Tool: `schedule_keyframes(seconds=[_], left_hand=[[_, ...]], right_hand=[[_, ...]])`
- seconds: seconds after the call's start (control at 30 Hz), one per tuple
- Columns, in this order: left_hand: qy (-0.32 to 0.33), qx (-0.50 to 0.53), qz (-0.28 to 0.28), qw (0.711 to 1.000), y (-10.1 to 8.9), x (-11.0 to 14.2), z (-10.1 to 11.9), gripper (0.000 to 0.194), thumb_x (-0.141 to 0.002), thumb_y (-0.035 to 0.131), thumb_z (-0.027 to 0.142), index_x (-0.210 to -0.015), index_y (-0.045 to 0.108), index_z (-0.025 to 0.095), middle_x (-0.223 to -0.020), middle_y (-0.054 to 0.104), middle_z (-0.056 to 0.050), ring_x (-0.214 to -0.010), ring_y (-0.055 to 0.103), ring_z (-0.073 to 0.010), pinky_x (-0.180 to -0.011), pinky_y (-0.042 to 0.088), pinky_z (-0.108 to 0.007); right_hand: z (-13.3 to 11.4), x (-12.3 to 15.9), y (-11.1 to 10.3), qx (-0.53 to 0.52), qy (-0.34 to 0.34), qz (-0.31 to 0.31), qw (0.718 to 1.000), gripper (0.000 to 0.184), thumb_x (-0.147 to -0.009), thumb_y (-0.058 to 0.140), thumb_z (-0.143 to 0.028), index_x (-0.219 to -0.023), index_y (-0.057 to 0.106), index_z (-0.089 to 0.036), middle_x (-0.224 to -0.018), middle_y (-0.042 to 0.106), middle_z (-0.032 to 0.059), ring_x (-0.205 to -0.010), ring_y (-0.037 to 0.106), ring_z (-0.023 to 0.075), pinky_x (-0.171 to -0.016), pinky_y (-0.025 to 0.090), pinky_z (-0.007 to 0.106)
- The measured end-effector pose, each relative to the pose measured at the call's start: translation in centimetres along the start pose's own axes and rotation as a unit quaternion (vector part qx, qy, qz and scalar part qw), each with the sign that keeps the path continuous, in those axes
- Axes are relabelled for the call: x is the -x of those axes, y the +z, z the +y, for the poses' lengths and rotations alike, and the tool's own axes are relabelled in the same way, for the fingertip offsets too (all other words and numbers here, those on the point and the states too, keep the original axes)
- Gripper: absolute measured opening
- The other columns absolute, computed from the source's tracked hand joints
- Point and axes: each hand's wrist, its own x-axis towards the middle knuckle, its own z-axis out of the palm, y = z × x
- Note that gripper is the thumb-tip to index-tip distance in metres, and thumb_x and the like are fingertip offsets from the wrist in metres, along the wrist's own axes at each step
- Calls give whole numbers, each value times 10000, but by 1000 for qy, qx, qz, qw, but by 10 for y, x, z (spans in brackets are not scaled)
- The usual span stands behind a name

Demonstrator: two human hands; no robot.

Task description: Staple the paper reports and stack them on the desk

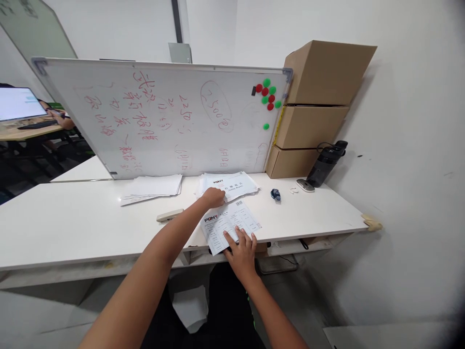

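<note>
My left hand point(213, 197) reaches forward with curled fingers resting on the near edge of a stack of printed forms point(232, 184) in the middle of the white desk point(72, 223). My right hand point(241, 247) lies flat with fingers spread on a single printed sheet point(227, 223) at the desk's front edge. That sheet hangs slightly over the edge. A beige stapler point(170, 215) lies just left of my left forearm. A second stack of blank white papers point(152, 188) sits further left.
A whiteboard point(163, 116) with red writing and several red and green magnets point(268, 96) leans at the desk's back. Three cardboard boxes point(316, 106) are stacked at right, beside a black bottle point(327, 162). A small dark clip point(275, 195) lies nearby. Another person's arm point(60, 118) shows far left by a monitor.
</note>
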Motion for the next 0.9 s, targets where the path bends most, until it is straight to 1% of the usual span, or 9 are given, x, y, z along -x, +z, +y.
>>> schedule_keyframes(seconds=[0.2,0.33,0.4,0.47,0.57,0.63,0.73,0.8,0.9], left_hand=[[-6,-12,20,1000,-1,1,2,213,-851,465,124,-958,648,111,-918,699,-164,-867,670,-264,-722,471,-335],[-35,-17,52,998,-16,5,-4,289,-879,392,81,-1095,583,78,-883,695,-174,-820,677,-270,-677,474,-340],[-49,-14,70,996,-25,15,-2,327,-909,355,100,-1182,533,80,-887,695,-167,-824,678,-271,-676,475,-343],[-59,-3,98,993,-31,37,6,368,-930,341,126,-1276,466,100,-895,695,-151,-837,679,-266,-685,478,-341],[-46,25,140,989,-27,90,32,404,-934,369,147,-1335,418,132,-940,693,-142,-861,679,-262,-695,488,-342],[-18,45,119,992,-18,130,53,393,-914,398,125,-1303,456,142,-1023,684,-148,-873,679,-258,-702,500,-343],[16,72,86,994,4,180,74,420,-872,439,73,-1285,488,136,-1117,666,-159,-922,675,-253,-737,519,-344],[23,98,100,990,22,201,77,399,-883,424,69,-1264,518,145,-1194,643,-163,-1004,658,-254,-781,528,-349],[31,160,157,974,44,218,69,369,-929,373,100,-1240,560,170,-1271,611,-150,-1153,595,-268,-875,517,-391]], right_hand=[[0,1,1,-3,-2,4,1000,502,-807,656,-440,-1292,550,-365,-1364,505,109,-1236,425,309,-1082,188,547],[-1,1,-1,1,5,-10,1000,503,-816,644,-443,-1303,538,-371,-1373,502,101,-1245,420,305,-1090,177,541],[-2,-1,-3,0,8,-20,1000,490,-824,632,-444,-1300,536,-374,-1376,505,95,-1247,423,302,-1092,171,543],[-3,-2,-8,-8,15,-31,999,500,-841,608,-438,-1322,513,-339,-1380,507,104,-1255,421,303,-1097,142,563],[-7,-5,-21,-43,49,-49,997,608,-873,552,-384,-1423,371,-200,-1380,504,162,-1270,417,310,-1102,69,606],[-12,-4,-32,-82,85,-70,991,679,-872,532,-357,-1460,272,-140,-1377,498,190,-1268,424,316,-1097,59,621],[-19,1,-46,-175,151,-93,968,672,-867,501,-352,-1464,249,-171,-1363,513,168,-1268,439,310,-1100,94,609],[-20,9,-54,-254,223,-63,939,619,-881,464,-360,-1448,274,-201,-1367,505,150,-1279,439,292,-1108,157,575],[-9,19,-59,-322,349,49,879,568,-893,450,-402,-1414,322,-214,-1433,414,141,-1331,384,270,-1100,272,492]])
